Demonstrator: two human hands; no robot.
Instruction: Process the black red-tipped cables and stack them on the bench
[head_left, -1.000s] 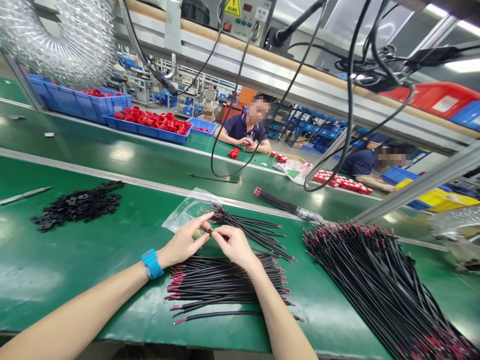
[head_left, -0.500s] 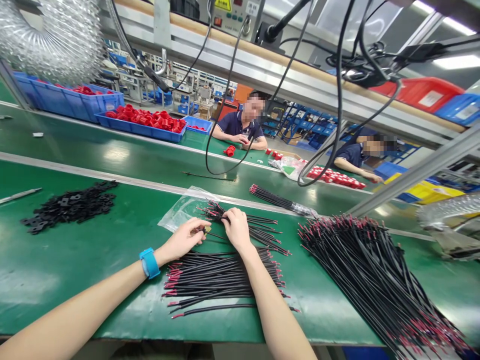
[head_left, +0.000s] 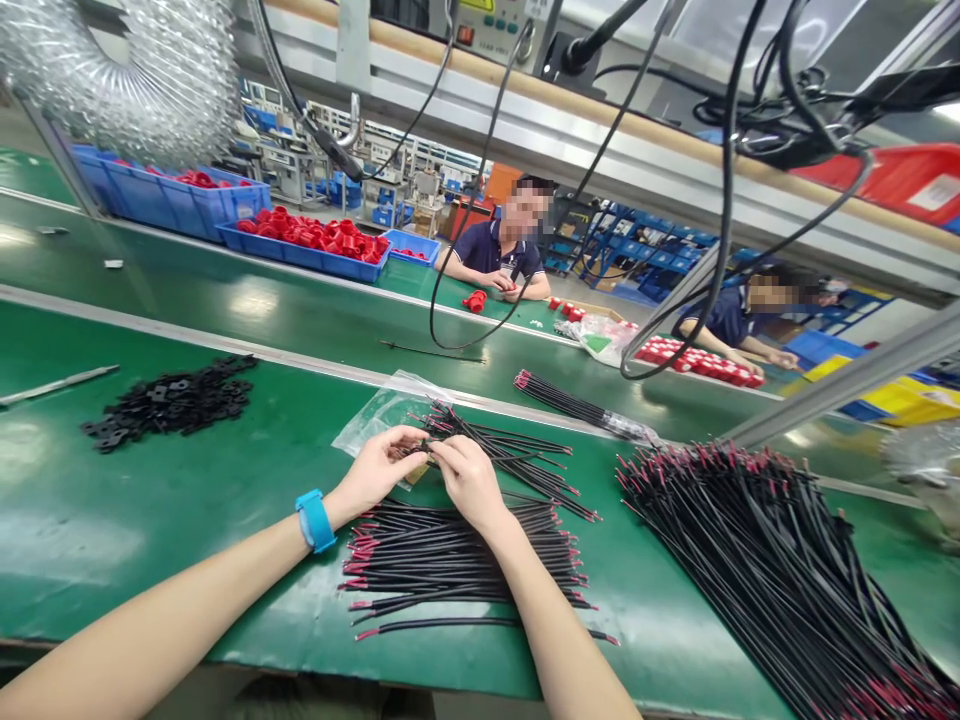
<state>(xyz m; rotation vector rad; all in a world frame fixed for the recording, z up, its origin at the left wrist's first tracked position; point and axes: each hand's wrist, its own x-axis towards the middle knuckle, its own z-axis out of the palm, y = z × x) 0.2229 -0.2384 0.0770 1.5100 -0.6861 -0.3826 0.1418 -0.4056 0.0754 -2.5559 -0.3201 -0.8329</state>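
Note:
My left hand (head_left: 386, 467), with a blue band on its wrist, pinches a small dark piece too hidden to name clearly. Fingertips of my right hand (head_left: 466, 478) are closed at the same spot, almost touching the left ones. Just behind the hands, a loose bunch of black cables with red ends (head_left: 517, 450) lies partly over a clear plastic bag (head_left: 375, 408). Nearer to me, a row of black cables (head_left: 450, 562) lies side by side under my right forearm.
A large cable pile (head_left: 757, 560) covers the right side. Small black parts (head_left: 176, 402) and a metal tool (head_left: 64, 385) lie left. Across the bench are blue bins of red parts (head_left: 307, 245) and two people. Black cords hang overhead.
My hands have come together; the left moved up and right toward the right one. The single cable that stretched between them no longer shows clearly. The whole view has shifted slightly.

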